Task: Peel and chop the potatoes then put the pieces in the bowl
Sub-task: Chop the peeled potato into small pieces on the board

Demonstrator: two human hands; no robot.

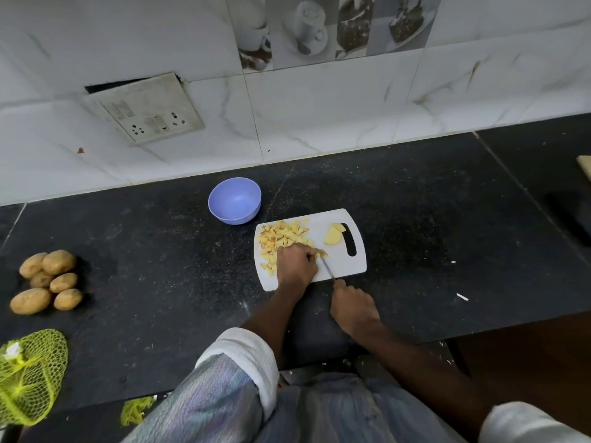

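Note:
A white cutting board (347, 266) lies on the black counter. A pile of chopped potato pieces (281, 236) covers its left half, and a larger peeled potato slice (332, 236) lies near the handle slot. My left hand (295, 263) holds a small bit of potato (322, 252) down on the board with curled fingers. My right hand (353, 306) grips the handle of a knife (327, 268), whose blade meets that bit of potato. An empty blue bowl (235, 199) stands just beyond the board's left corner.
Several unpeeled potatoes (48, 281) lie at the counter's left. A yellow-green mesh bag (30, 375) sits at the front left edge. A loose switch plate (144, 108) hangs on the tiled wall behind. A dark object (572, 215) lies at far right.

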